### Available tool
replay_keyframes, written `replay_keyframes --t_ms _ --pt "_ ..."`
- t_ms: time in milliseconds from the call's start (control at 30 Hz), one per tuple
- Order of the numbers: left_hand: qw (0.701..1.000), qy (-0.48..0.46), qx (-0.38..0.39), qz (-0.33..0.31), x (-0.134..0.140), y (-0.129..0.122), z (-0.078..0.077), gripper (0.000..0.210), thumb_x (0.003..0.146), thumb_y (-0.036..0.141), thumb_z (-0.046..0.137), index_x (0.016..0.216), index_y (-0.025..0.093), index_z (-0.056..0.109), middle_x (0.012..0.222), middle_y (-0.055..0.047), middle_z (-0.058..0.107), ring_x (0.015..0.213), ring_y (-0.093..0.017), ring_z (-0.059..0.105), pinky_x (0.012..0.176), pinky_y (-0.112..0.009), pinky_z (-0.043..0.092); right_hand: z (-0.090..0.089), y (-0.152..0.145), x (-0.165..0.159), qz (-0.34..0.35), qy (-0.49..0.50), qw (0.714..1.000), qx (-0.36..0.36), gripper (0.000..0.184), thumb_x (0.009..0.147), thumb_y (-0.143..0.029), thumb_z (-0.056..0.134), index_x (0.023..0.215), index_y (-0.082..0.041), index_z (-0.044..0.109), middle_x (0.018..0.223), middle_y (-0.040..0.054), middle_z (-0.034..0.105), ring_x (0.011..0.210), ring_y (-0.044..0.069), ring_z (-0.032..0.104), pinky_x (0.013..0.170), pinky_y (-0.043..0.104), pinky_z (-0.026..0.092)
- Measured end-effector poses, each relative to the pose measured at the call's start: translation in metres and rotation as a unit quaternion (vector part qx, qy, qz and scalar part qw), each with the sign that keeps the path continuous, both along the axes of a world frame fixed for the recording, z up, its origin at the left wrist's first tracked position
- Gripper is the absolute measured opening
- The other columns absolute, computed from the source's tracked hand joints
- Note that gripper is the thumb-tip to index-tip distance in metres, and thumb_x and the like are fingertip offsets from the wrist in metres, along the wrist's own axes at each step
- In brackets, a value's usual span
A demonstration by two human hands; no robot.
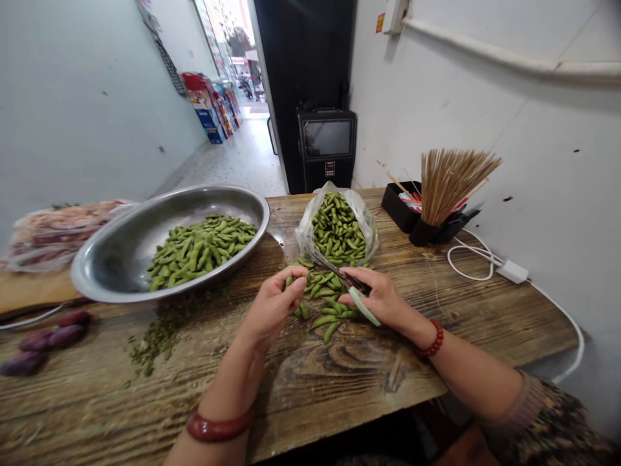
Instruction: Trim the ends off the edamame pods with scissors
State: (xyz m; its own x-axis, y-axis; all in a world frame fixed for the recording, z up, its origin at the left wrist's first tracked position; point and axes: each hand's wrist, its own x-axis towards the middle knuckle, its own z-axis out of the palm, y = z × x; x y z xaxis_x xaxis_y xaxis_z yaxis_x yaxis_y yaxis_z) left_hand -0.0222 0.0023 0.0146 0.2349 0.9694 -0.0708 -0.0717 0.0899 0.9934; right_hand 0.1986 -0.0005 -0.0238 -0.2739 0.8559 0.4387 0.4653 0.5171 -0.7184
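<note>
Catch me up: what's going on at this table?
A person sits or stands at a wooden table, both hands at work over green pods. The left hand pinches at least one pod; the right hand holds scissors, blades pointing away. Loose pods lie between the hands, in front of an open plastic bag of more. To the left, a metal basin holds a heap of pods, with green scraps beside it.

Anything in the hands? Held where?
Right hand: scissors, by the handles. Left hand: at least one green pod, between thumb and fingers; grip spot hidden.
</note>
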Motion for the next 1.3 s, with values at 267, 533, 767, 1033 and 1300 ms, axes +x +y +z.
replay_keyframes --t_ms 267,533,767,1033,1300 --pt "0.990 -0.126 -0.070 -0.010 0.007 -0.002 0.001 0.026 0.073 0.031 0.072 0.088 0.014 0.061 0.074 -0.003 0.061 0.045 -0.004 0.039 0.037 -0.014 0.025 0.002 -0.001 -0.002 0.016 -0.011 1.000 -0.008 0.044 0.074 -0.037 0.073 0.113 -0.018 0.063 0.091 0.0055 0.067 0.077 0.017 0.061 0.070 0.029 0.051" --pt "0.996 -0.074 -0.041 0.007 0.006 -0.002 -0.001 0.023 0.071 0.029 0.073 0.081 0.014 0.060 0.064 0.001 0.056 0.044 -0.003 0.036 0.038 -0.013 0.025 0.011 -0.004 -0.003 0.057 -0.039 0.997 -0.034 0.059 0.067 -0.030 0.079 0.121 -0.020 0.058 0.088 0.0029 0.061 0.071 0.014 0.054 0.065 0.026 0.048" --pt "0.998 -0.042 -0.045 0.005 0.009 -0.004 0.000 0.025 0.069 0.032 0.075 0.082 0.015 0.062 0.050 0.006 0.047 0.041 -0.004 0.035 0.038 -0.015 0.021 0.007 -0.003 -0.003 0.081 -0.056 0.995 -0.018 0.062 0.066 -0.034 0.079 0.123 -0.020 0.057 0.086 0.0025 0.059 0.071 0.015 0.054 0.065 0.027 0.047" --pt "1.000 -0.006 -0.016 0.010 0.008 -0.003 0.000 0.024 0.068 0.033 0.075 0.079 0.015 0.065 0.060 0.003 0.054 0.043 -0.004 0.039 0.040 -0.016 0.026 0.004 -0.004 -0.002 0.087 -0.058 0.995 -0.003 0.053 0.071 -0.034 0.076 0.119 -0.018 0.060 0.079 0.0015 0.060 0.068 0.014 0.054 0.064 0.026 0.046" --pt "1.000 -0.011 -0.018 0.024 0.005 -0.001 -0.006 0.022 0.071 0.030 0.073 0.082 0.015 0.064 0.057 0.006 0.046 0.045 -0.003 0.032 0.041 -0.015 0.023 -0.001 -0.002 -0.001 0.074 -0.012 0.997 -0.021 0.047 0.074 -0.034 0.075 0.115 -0.016 0.064 0.103 0.0092 0.069 0.088 0.019 0.064 0.079 0.031 0.051"
